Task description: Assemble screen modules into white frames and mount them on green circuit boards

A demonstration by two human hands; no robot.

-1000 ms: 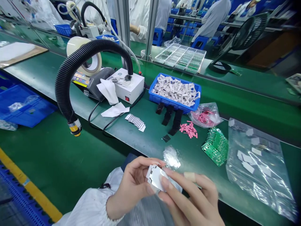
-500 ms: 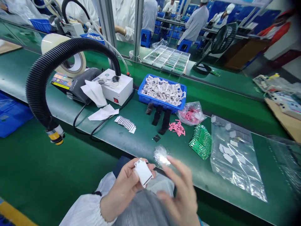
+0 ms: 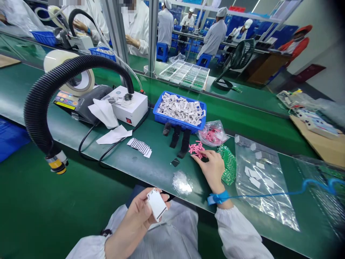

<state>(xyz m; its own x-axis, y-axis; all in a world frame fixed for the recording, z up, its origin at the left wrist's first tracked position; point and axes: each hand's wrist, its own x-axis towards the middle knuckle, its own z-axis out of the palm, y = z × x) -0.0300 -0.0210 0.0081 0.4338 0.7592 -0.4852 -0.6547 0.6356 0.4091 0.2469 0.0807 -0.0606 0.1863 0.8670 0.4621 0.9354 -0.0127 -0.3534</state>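
My left hand (image 3: 140, 216) is low in front of me, its fingers closed round a small white plastic piece (image 3: 156, 204). My right hand (image 3: 211, 167) reaches out over the green belt and rests its fingertips on a loose pile of small pink strips (image 3: 197, 149). Whether it has pinched one I cannot tell. A blue wrist strap (image 3: 219, 198) with a coiled blue cord sits on that wrist. A stack of green circuit boards (image 3: 229, 163) lies just right of the hand. Black strips (image 3: 180, 138) lie just left of the pink pile.
A blue bin of white pieces (image 3: 180, 109), a bag of pink strips (image 3: 212, 133), a clear bag with white pads (image 3: 262, 180), a white box unit (image 3: 126, 104), a tape dispenser and a black corrugated hose (image 3: 54, 86) stand on the belt. Other workers stand behind the divider.
My right hand let go of the white piece and moved forward to the pink strips. My left hand keeps the piece. The view swung right.
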